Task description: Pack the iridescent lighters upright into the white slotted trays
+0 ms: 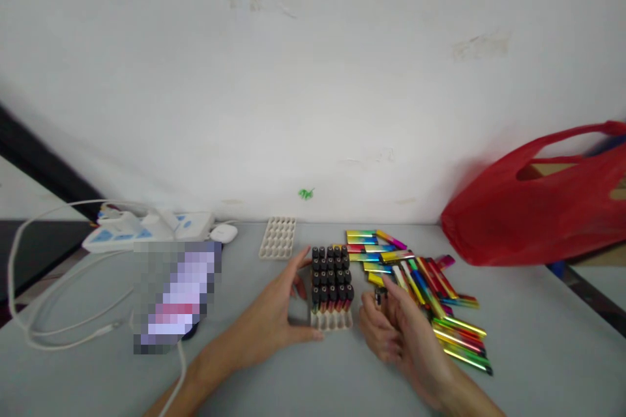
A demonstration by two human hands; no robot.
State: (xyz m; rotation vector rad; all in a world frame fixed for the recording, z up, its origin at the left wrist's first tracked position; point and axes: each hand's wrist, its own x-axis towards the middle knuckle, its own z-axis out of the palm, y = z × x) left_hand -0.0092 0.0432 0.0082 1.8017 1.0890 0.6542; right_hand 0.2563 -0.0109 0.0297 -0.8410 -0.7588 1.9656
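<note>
smooth table (274,391) | left fingers (289,273) apart around pitted tray (331,320) | right fingers (374,320) pinching dark piece (379,297)

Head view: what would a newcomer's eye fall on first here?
Probably the red bag at the right, a big patch of strong colour against the pale wall. Next come the shiny multicoloured sticks strewn on the table right of centre, then the black-capped sticks standing in rows in a pale tray between the left hand and right hand.
</note>
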